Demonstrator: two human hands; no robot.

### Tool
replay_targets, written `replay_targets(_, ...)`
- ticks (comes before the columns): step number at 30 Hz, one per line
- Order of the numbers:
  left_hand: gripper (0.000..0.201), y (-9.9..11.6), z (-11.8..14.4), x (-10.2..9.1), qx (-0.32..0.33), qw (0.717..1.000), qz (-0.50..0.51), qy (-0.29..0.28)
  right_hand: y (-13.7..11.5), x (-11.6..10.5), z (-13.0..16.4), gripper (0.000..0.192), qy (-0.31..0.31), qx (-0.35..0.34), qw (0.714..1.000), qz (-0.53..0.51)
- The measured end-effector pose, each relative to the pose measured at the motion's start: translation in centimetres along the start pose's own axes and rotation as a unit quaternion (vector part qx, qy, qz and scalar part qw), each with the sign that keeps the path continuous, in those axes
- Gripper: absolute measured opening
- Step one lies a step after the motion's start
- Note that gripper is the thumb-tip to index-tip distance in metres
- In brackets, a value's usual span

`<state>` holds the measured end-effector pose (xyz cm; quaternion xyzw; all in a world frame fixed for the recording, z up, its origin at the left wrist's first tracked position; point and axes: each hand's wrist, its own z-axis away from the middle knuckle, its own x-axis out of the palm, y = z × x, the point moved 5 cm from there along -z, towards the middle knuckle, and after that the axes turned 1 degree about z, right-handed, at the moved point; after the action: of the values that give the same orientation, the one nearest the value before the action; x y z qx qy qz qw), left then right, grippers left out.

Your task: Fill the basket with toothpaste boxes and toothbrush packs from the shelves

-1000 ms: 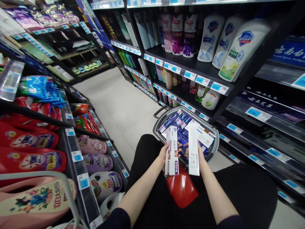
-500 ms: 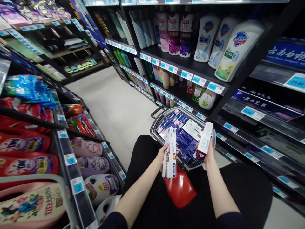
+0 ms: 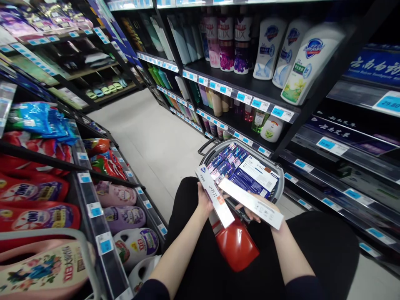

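My left hand (image 3: 204, 201) is closed round a long white toothpaste box (image 3: 215, 196), which slants from upper left to lower right. A second white toothpaste box (image 3: 251, 203) lies across my right hand (image 3: 250, 214), whose fingers curl beneath it. Near the basket's front, the far end of this box comes close to the first one; whether they touch I cannot tell. Just beyond both hands stands a grey shopping basket (image 3: 280, 181) holding several dark blue toothpaste boxes (image 3: 225, 166) and a flat white-and-blue box (image 3: 258, 175).
A glossy red object (image 3: 237, 246) sits between my legs. Detergent bottles (image 3: 125, 218) line the left shelf. Body wash bottles (image 3: 308, 62) fill the shelf ahead, and toothpaste shelves (image 3: 343, 125) rise at right. The aisle floor (image 3: 146, 137) runs away ahead on the left.
Both boxes have turned: the left one now slants, and the right one has swung from upright to lying across toward the left. My right hand has come lower and nearer.
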<state>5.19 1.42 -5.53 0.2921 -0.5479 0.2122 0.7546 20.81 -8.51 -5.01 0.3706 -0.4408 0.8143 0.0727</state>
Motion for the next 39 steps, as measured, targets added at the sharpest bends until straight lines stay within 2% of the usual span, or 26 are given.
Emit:
replay_targets(2, 0.057, 0.4, 0.2, 0.0, -0.012, 1.000, -0.006, -0.016, 0.1, 0.5, -0.4, 0.060, -0.036, 0.034, 0.999, -0.002)
replay_targets(4, 0.055, 0.4, 0.2, -0.5, -0.033, 0.999, -0.015, -0.026, -0.2, 0.3, -0.6, 0.056, -0.041, 0.015, 0.999, -0.024)
replay_targets(7, 0.050, 0.4, 0.2, -1.6, -0.038, 0.999, -0.020, -0.021, -0.7, -0.7, -0.4, 0.050, -0.003, -0.025, 0.999, -0.046)
replay_targets(11, 0.050, 0.6, 0.0, -2.4, -0.009, 1.000, -0.009, -0.004, -1.7, -1.9, 1.2, 0.052, 0.056, -0.039, 0.995, -0.067)
replay_targets(14, 0.047, 0.9, -0.1, -2.6, 0.013, 1.000, -0.008, 0.020, -2.6, -2.2, 2.2, 0.056, 0.063, -0.045, 0.994, -0.080)
replay_targets(19, 0.049, 0.7, 0.1, -1.9, 0.017, 1.000, -0.009, 0.019, -2.8, -2.0, 2.4, 0.056, 0.025, -0.059, 0.996, -0.058)
replay_targets(27, 0.051, 0.2, 0.4, -0.3, -0.003, 1.000, -0.006, 0.014, -2.7, -1.6, 2.7, 0.054, 0.022, -0.058, 0.997, -0.038)
replay_targets(39, 0.051, 0.2, 0.3, -0.8, -0.004, 1.000, 0.012, 0.012, -2.6, -1.7, 2.3, 0.051, 0.000, -0.051, 0.997, -0.051)
